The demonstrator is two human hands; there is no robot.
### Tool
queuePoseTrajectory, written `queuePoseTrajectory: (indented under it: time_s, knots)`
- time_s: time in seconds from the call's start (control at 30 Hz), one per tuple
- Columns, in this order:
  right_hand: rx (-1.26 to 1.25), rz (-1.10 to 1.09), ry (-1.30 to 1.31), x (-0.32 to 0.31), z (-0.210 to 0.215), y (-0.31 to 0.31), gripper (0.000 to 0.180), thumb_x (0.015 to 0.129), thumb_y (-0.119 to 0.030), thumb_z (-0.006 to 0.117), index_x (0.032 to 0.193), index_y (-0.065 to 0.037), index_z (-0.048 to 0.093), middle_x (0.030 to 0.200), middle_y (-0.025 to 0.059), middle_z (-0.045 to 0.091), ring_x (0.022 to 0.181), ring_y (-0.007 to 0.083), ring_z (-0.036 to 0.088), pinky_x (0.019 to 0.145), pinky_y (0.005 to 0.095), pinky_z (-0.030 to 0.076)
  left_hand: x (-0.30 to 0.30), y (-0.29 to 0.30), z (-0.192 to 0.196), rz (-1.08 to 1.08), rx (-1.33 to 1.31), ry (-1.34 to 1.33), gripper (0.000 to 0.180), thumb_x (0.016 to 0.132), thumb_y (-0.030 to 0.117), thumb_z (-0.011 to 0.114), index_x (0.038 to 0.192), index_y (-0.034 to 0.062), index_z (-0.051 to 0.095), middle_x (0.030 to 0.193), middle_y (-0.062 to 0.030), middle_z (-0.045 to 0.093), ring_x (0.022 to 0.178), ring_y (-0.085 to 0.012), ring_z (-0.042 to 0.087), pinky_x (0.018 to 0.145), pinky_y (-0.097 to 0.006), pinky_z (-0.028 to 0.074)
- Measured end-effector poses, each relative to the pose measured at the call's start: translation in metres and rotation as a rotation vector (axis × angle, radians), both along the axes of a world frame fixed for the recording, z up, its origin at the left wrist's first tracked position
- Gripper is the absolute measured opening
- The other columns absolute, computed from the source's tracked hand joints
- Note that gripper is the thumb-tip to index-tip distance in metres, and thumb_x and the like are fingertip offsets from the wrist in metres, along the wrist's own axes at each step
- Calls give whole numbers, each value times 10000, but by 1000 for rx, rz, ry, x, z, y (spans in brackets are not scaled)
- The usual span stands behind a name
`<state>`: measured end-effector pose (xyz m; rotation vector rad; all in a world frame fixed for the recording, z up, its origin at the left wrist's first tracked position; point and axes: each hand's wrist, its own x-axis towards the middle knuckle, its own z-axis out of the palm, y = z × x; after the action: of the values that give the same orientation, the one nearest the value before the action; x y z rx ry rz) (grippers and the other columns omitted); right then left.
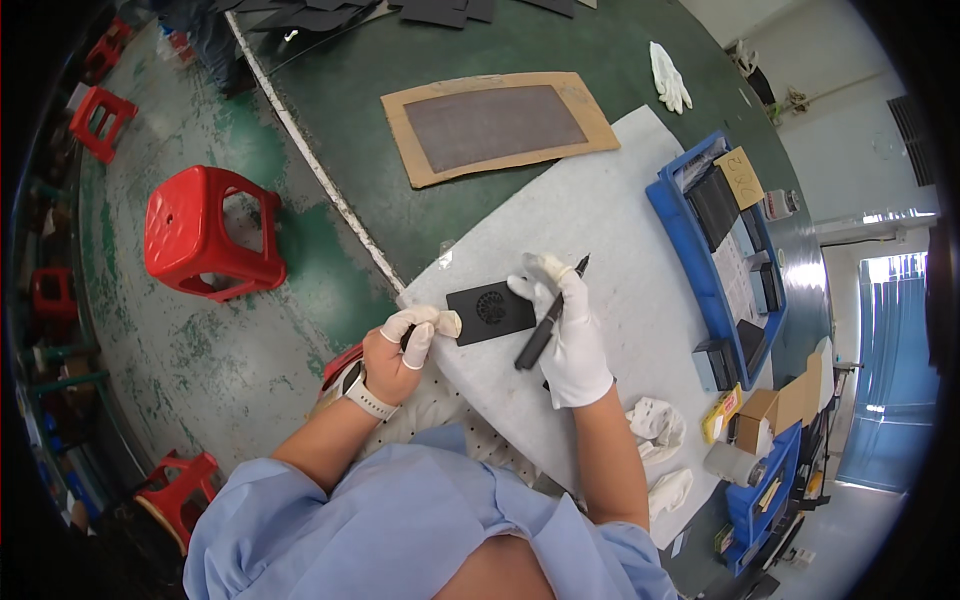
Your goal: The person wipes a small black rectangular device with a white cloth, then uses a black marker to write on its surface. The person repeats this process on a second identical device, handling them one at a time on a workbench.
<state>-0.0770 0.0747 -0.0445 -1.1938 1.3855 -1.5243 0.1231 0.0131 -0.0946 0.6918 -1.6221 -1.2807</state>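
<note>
A black rectangular plate with a round cut pattern is held a little above the white sheet's near edge. My left hand, wearing white finger cots, pinches the plate's left end between thumb and fingers. My right hand, in a white glove, is closed round a black marker pen that slants up to the right. Its thumb and a fingertip meet at the plate's right upper corner. The white sheet covers part of the green table.
A cardboard-framed grey pad lies beyond the plate. To the right stands a blue tray with black pieces. White gloves lie at the far right, crumpled cloth nearer. Red stools stand on the floor at left.
</note>
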Motion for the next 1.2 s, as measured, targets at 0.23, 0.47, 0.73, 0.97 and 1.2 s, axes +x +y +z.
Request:
queuePoseTrajectory:
  time_s: [0.23, 0.47, 0.73, 0.97, 1.2]
  knots:
    - [25, -411, 328, -12, 16, -10, 381, 935, -31, 502, 1311, -37, 441, 1101, 106, 569, 956, 161, 568, 895, 298, 442, 3, 2, 6, -39, 73, -1, 161, 949, 98, 487, 1024, -26, 557, 869, -149, 681, 809, -203, 664, 758, -310, 519]
    - [198, -408, -101, 9, 25, -10, 159, 902, -97, 593, 1049, -40, 564, 828, 30, 575, 711, 73, 528, 634, 207, 437, 3, 2, 3, -29, 64, -8, 157, 944, 95, 493, 1022, -25, 558, 867, -150, 682, 793, -204, 662, 738, -303, 517]
    - [123, -435, -48, 12, 12, -18, 144, 887, -65, 569, 967, -72, 449, 776, 33, 545, 600, 66, 501, 526, 219, 427, 3, 1, -1, -25, 63, 7, 155, 941, 89, 495, 1014, -30, 564, 867, -152, 681, 779, -192, 657, 723, -295, 513]
    - [102, -413, -33, 12, 9, -18, 126, 863, -9, 563, 943, -55, 476, 744, 30, 540, 570, 67, 503, 512, 219, 429, 3, 1, 3, -31, 62, 17, 152, 942, 76, 489, 1014, -38, 560, 863, -159, 678, 789, -200, 659, 738, -305, 516]
    - [114, -412, -10, 13, 7, -19, 103, 859, -7, 571, 910, -47, 491, 722, 18, 522, 560, 62, 491, 506, 218, 421, 2, 1, 5, -27, 51, 13, 147, 939, 58, 485, 1030, -38, 549, 857, -165, 678, 794, -213, 666, 747, -316, 522]
